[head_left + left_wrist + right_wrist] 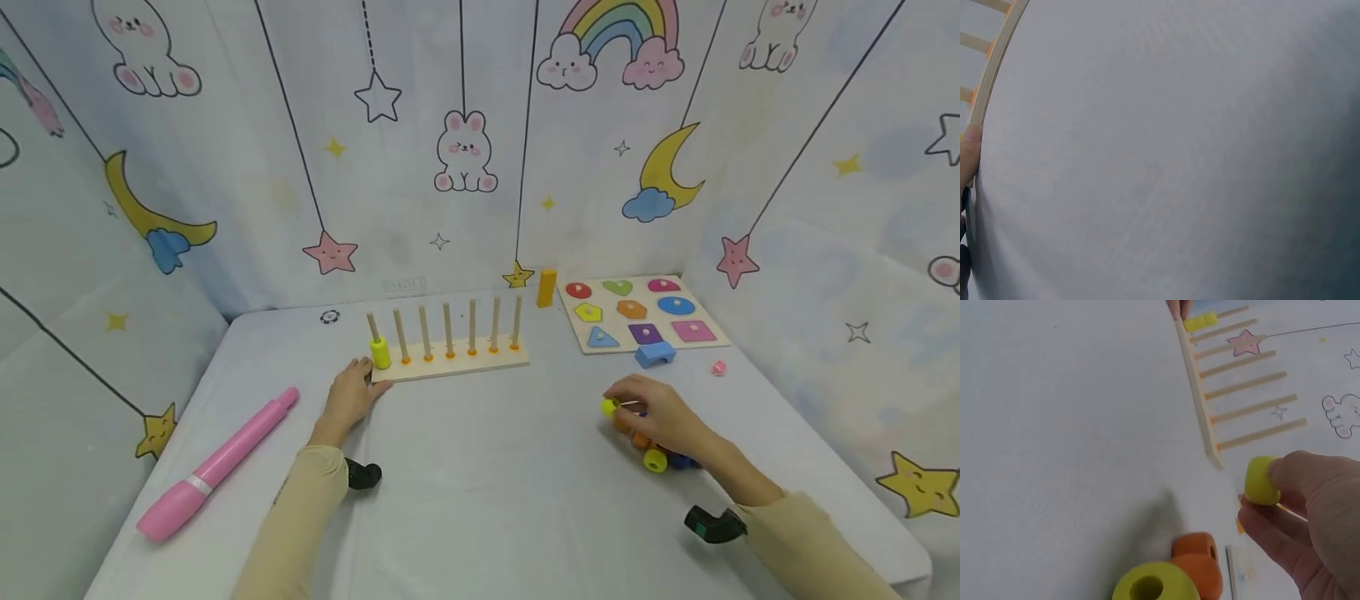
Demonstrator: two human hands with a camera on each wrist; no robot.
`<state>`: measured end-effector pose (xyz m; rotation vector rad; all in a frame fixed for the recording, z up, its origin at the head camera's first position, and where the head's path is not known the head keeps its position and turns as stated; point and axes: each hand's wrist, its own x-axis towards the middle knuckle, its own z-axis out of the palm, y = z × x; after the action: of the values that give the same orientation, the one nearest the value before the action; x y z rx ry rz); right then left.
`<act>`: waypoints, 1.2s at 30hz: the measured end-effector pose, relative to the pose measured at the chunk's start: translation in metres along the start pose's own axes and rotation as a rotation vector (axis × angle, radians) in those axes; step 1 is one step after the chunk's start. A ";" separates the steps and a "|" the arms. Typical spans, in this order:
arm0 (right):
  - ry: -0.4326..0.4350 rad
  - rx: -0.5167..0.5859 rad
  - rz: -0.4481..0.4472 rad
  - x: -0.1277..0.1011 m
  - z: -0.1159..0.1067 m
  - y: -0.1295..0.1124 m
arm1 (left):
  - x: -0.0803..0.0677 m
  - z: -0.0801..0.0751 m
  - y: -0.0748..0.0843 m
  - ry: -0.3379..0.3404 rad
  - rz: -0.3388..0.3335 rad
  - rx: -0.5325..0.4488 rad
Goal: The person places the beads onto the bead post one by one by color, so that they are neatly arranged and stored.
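Observation:
A wooden peg board (pixel 450 365) with several upright pegs stands mid-table; a yellow bead (pixel 380 352) sits on its leftmost peg. My left hand (pixel 352 392) rests against the board's left end, fingers touching its edge (pixel 969 156). My right hand (pixel 651 414) pinches a yellow bead (pixel 1260 480) between thumb and fingers, low over a pile of loose beads (pixel 654 454). Orange beads (pixel 1198 562) and a yellow-green bead (pixel 1150 584) lie below that hand. The peg board (pixel 1200 400) lies beyond them in the right wrist view.
A big pink marker (pixel 217 463) lies at the left. At the back right lies a shape puzzle board (pixel 641 312), with a blue arch block (pixel 655 354) before it, a small pink piece (pixel 718 367) and an orange block (pixel 547 287). Printed cloth walls enclose the table.

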<state>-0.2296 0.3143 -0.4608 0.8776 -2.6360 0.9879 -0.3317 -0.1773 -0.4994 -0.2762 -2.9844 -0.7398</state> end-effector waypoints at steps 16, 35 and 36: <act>0.126 0.163 -0.078 0.143 0.054 -0.051 | -0.001 -0.002 0.001 -0.002 -0.015 -0.022; -0.008 0.127 -0.170 0.297 0.148 -0.147 | 0.001 0.000 0.001 0.004 -0.044 -0.046; -0.015 0.115 -0.170 0.299 0.151 -0.148 | 0.001 0.001 0.000 0.002 -0.049 -0.046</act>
<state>-0.3792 -0.0118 -0.3855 1.1176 -2.4877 1.1006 -0.3330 -0.1768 -0.5005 -0.2058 -2.9855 -0.8142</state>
